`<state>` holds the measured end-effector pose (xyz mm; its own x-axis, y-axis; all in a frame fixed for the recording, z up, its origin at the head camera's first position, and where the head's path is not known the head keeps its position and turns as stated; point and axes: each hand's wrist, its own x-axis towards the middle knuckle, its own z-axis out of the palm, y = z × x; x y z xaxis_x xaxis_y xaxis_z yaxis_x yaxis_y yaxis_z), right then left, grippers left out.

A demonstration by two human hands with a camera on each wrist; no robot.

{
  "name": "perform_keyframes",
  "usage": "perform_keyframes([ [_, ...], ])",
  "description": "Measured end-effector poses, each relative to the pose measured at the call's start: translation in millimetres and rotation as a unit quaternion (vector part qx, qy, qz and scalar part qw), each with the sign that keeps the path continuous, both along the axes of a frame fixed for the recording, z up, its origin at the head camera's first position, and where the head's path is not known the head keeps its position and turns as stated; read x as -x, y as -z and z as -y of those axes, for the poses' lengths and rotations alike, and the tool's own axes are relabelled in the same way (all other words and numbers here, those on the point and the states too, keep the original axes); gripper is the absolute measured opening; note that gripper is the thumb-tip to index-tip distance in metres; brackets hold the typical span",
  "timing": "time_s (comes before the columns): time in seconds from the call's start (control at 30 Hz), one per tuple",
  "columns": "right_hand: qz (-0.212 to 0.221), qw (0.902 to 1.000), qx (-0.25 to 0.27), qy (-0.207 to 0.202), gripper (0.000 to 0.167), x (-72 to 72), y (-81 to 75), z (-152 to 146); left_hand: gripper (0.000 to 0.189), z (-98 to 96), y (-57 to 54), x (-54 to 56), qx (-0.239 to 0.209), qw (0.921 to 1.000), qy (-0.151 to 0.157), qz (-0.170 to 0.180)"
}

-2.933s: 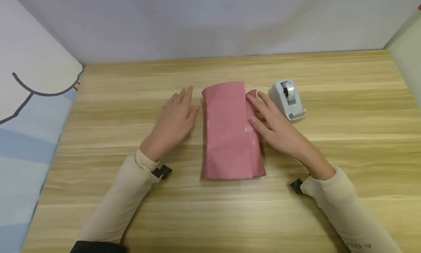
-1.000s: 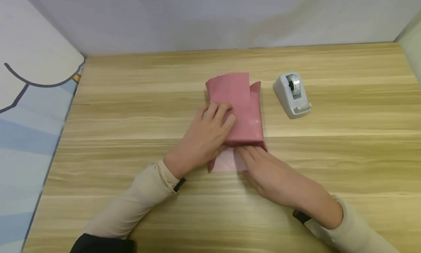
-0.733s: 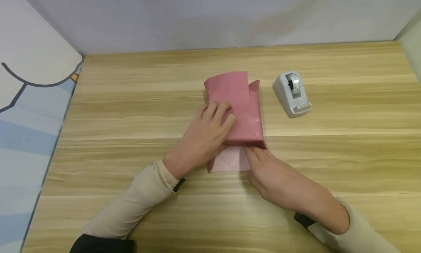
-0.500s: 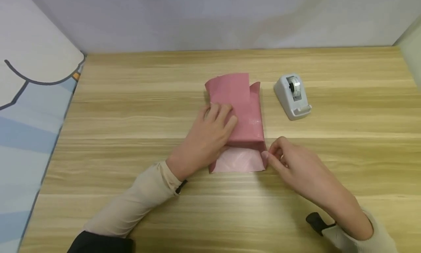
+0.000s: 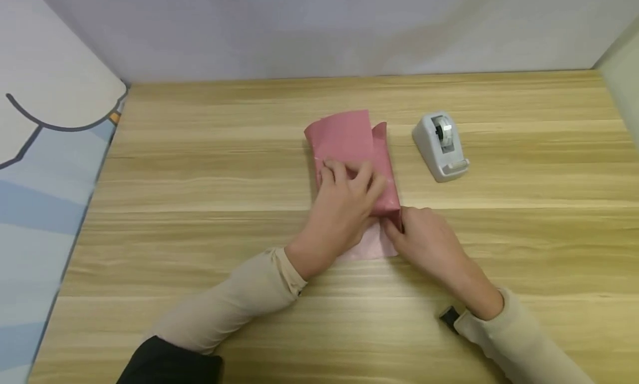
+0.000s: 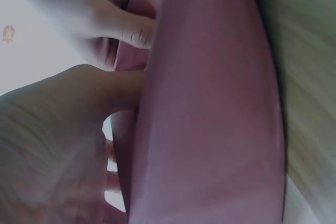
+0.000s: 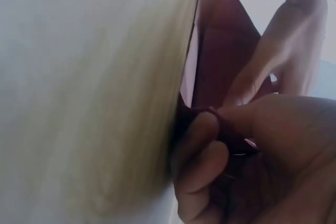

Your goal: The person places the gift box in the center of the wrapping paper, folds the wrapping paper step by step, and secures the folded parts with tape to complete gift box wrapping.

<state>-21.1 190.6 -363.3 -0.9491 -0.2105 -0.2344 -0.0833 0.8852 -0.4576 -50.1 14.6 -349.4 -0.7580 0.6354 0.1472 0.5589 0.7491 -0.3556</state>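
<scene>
My right hand [image 5: 431, 242] pinched the side fold [image 5: 397, 218] of the pink package [image 5: 344, 140] at its near right corner; the right wrist view was dim, so I couldn't tell how many layers I had. My left hand [image 5: 339, 212] gripped the package, 4 fingers bent on top, thumb against the near end. The paper seemed light, thin, slightly slick and quick to crease, with something firmer inside; I judged the corners best for pinching, the top for steadying. The package lay on the wooden table [image 5: 224, 151], its pale end flap [image 5: 366, 245] toward me, the tape dispenser [image 5: 441, 148] apart, off to the right.
</scene>
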Motion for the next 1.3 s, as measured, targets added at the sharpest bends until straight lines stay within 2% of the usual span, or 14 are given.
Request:
perform_keyframes([
  [0.1, -0.002, 0.9999, 0.003, 0.016, 0.039, -2.2, 2.7, 0, 0.065, -8.7, 0.9, -0.5, 0.024, 0.9995, -0.021, -0.008],
  [0.23, -0.006, 0.9999, -0.006, 0.009, 0.037, -9.5, 3.0, -2, 0.064, -16.6, 1.8, -1.1, 0.040, 0.9982, -0.043, -0.010],
  [0.37, 0.018, 0.9996, -0.019, -0.013, 0.039, -18.5, -2.1, -6, 0.066, -19.1, 2.2, -1.4, 0.057, 0.9969, -0.049, -0.024],
  [0.5, 0.040, 0.9987, -0.025, -0.021, 0.042, -18.7, -11.2, -9, 0.070, -18.0, 1.9, -1.5, 0.067, 0.9961, -0.049, -0.032],
  [0.67, -0.016, 0.9994, -0.031, -0.004, 0.037, -10.4, -18.7, -7, 0.067, -18.0, 3.3, -1.8, 0.063, 0.9964, -0.050, -0.028],
  [0.83, -0.051, 0.9980, -0.035, -0.012, 0.032, -9.9, -16.1, -6, 0.065, -19.9, 3.7, -2.0, 0.060, 0.9966, -0.050, -0.028],
  [0.9, -0.044, 0.9983, -0.035, -0.015, 0.028, -13.4, -13.4, -7, 0.066, -20.4, 3.5, -2.3, 0.061, 0.9964, -0.051, -0.029],
  [1.1, 0.016, 0.9991, -0.032, -0.022, 0.035, -23.1, -5.6, -11, 0.068, -20.9, 2.8, -2.4, 0.070, 0.9956, -0.053, -0.032],
  [1.2, 0.020, 0.9990, -0.032, -0.024, 0.033, -21.1, -5.7, -11, 0.069, -21.0, 2.9, -2.4, 0.072, 0.9954, -0.054, -0.032],
  [1.3, 0.004, 0.9993, -0.028, -0.022, 0.022, -14.7, -4.6, -9, 0.069, -20.9, 3.3, -3.4, 0.074, 0.9952, -0.055, -0.030],
])
